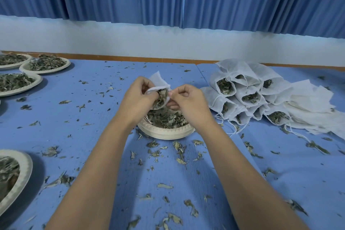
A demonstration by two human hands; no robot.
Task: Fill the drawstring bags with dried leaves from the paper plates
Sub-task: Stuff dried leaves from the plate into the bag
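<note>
A small white drawstring bag (158,81) hangs above a stack of paper plates (166,132) at the table's middle. Dried leaves (166,118) lie in the top plate, and more show in the bag's open mouth. My left hand (139,99) grips the bag's left rim with curled fingers. My right hand (188,101) pinches the right rim of the bag's mouth. Both hands hover just over the plate.
A pile of filled white bags (248,95) lies at the right, with flat empty bags (313,110) beside it. Plates of leaves (44,64) stand at the far left, and one more plate (16,177) at the near left. Loose leaf bits litter the blue table (89,99).
</note>
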